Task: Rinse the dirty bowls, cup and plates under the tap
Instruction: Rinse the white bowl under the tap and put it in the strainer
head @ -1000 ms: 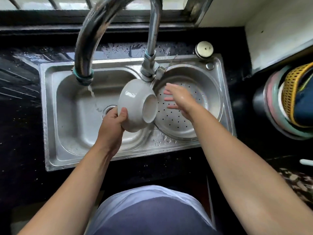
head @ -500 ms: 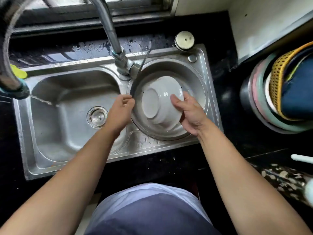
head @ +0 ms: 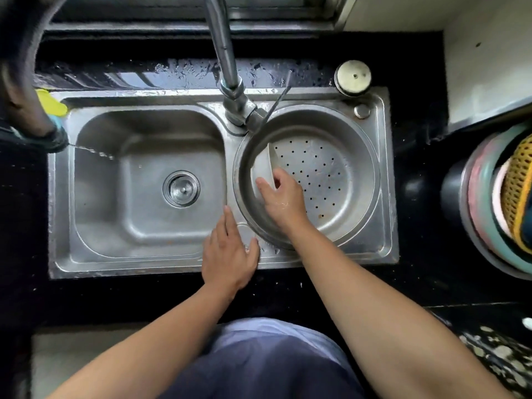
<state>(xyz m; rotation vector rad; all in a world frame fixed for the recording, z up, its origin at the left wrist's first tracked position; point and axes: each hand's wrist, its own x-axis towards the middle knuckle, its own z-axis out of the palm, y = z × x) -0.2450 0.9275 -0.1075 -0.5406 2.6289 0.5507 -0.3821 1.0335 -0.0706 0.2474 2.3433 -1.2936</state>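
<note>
A white bowl (head: pixel 263 168) stands on its edge against the left inner wall of the round perforated steel drain basket (head: pixel 339 180) in the right side of the sink. My right hand (head: pixel 283 201) grips the bowl's rim, thumb on one side and fingers on the other. My left hand (head: pixel 229 254) rests flat and empty on the sink's front ledge, fingers apart. The tap spout (head: pixel 43 133) hangs at the far left, and a thin stream of water (head: pixel 98 153) runs from it into the left basin (head: pixel 138 214).
The left basin has a round drain (head: pixel 181 189). The tap's base (head: pixel 239 108) stands between both basins. A round cap (head: pixel 353 77) sits at the sink's back right corner. Stacked coloured basins and a yellow basket (head: pixel 501 203) stand on the black counter at right.
The bowl passed from my left hand to my right, then went down into the drain basket onto its edge. My left hand drew back to the sink's front ledge.
</note>
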